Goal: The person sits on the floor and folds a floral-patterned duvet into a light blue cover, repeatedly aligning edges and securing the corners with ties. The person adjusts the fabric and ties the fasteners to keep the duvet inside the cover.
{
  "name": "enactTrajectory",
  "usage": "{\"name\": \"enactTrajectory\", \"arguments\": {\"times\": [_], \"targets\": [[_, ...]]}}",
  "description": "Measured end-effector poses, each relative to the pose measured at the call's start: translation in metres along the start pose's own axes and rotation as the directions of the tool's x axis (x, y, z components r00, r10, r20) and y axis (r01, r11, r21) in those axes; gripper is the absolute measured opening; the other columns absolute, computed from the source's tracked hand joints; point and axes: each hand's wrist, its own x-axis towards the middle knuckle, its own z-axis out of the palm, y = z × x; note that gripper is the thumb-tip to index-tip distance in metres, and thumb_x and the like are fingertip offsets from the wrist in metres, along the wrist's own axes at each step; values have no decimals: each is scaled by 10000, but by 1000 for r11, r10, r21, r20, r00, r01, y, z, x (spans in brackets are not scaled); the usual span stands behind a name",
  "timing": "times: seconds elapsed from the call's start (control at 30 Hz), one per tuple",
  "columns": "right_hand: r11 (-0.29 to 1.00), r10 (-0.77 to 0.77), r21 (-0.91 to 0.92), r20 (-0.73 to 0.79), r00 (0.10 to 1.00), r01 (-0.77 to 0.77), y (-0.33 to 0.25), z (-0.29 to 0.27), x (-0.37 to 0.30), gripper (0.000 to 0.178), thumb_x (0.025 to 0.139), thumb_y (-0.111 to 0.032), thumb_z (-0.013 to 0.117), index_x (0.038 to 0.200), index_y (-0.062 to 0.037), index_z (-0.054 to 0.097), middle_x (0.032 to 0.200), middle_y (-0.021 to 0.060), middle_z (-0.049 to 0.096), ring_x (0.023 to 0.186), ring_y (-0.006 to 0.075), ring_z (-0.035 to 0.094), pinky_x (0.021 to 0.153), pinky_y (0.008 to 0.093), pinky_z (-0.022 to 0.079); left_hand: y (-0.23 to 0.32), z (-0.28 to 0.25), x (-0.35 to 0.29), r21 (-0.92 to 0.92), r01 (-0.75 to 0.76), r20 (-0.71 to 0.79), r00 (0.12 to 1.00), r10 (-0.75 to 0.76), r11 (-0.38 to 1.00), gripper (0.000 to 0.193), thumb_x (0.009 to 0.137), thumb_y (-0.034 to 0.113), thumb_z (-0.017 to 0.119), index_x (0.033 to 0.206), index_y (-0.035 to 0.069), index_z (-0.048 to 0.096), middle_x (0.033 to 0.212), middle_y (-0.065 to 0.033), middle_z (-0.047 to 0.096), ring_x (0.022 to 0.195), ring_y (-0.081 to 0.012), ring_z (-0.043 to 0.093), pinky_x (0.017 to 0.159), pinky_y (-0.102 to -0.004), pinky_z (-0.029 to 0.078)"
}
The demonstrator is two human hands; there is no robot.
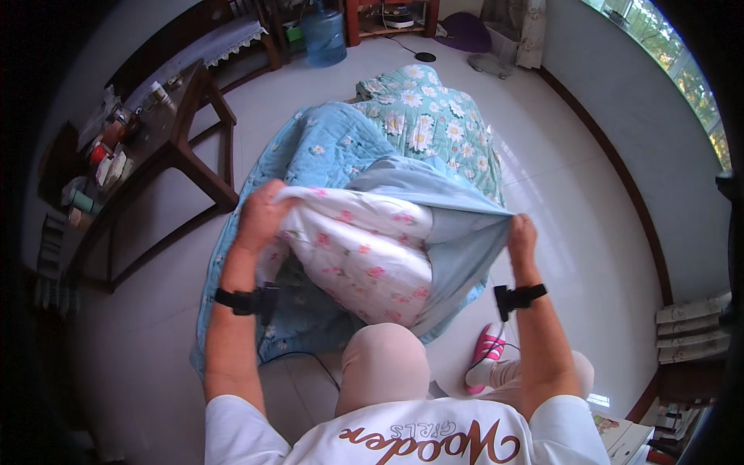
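Note:
Between my hands is stretched a bedding piece (364,248), white with pink flowers on one part and plain blue-grey on the other. My left hand (262,213) is closed around its white edge. A blue-grey corner is gripped in my right hand (523,232), drawn out to the right. Below it, a light blue quilt (310,143) with small daisies lies spread on the floor. Beyond that rests a green quilt (422,116) with big white daisies, heaped up. Both wrists wear black straps. Whether the held piece is a quilt or a cover I cannot tell.
A dark wooden table (174,143) with bottles and other small items stands at the left. A blue water jug (323,35) is at the back. A wall and window (666,46) run along the right. A thin black cable (302,355) hangs near my knee.

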Motion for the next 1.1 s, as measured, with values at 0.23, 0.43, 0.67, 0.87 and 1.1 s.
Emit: {"name": "enactTrajectory", "arguments": {"times": [0.23, 0.43, 0.67, 0.87, 1.1], "targets": [[954, 277, -140, 69, 958, -265, 78, -1, 34, 352, 869, -262, 450, 832, 57, 596, 800, 299, 623, 814, 477, 607, 763, 525, 470, -102, -13, 23, 258, 156, -95, 986, -136, 953, 149, 896, 198, 670, 961, 63, 667, 885, -144, 658, 859, -289, 626, 780, -412, 498], [913, 405, -42, 202, 892, -405, 67, 67, -17, 435, 871, -279, 647, 1167, 22, 544, 949, 202, 655, 756, 313, 672, 590, 401, 567, -91, 103, -26, 277, 225, -210, 963, -170, 934, 459, 774, 184, 744, 1206, 126, 602, 1247, -151, 590, 1165, -368, 543, 998, -476, 435], [971, 231, 82, -72, 970, -225, 1, 74, -115, 456, 841, -335, 752, 994, 33, 529, 998, 187, 534, 897, 303, 533, 783, 402, 453, 42, 189, -102, -250, -381, 345, 824, 450, 890, 751, 715, 322, 811, 1365, 113, 500, 1366, -139, 525, 1285, -332, 475, 1099, -464, 342], [942, 261, 29, 561, 786, -333, -30, 70, -191, 394, 857, -348, 693, 841, 31, 587, 739, 180, 624, 694, 282, 605, 668, 413, 487, 39, 225, -108, -18, -313, 661, 709, 246, 950, 497, 743, 107, 648, 1238, 116, 609, 1164, -140, 627, 1127, -351, 564, 1009, -484, 420], [671, 503, 434, 330, 799, -602, -5, 59, -123, 216, 877, -179, 586, 992, -2, 627, 696, 58, 592, 666, 207, 597, 609, 374, 486, 43, 182, -79, -53, -334, 239, 911, 337, 941, 198, 740, 67, 613, 929, 66, 672, 925, -169, 666, 927, -391, 626, 819, -475, 509]]}}
